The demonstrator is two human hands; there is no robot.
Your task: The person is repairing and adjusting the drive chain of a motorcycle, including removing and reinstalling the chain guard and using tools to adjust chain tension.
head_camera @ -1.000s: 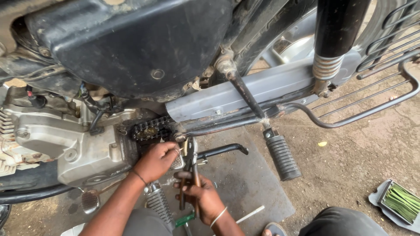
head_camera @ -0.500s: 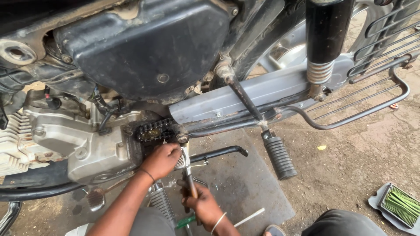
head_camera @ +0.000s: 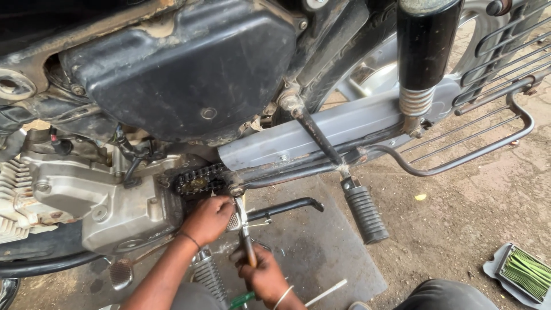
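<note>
1. Right hand [head_camera: 265, 274] is closed round the pliers [head_camera: 244, 232], lower centre; their tip is at the chain [head_camera: 200, 181] and could slip off.
2. Left hand [head_camera: 209, 218], curled against the engine casing [head_camera: 103, 201], risks pinching.

Metal pliers [head_camera: 243, 229] upright, tip at chain [head_camera: 201, 181] sprocket, handles gripped
</note>
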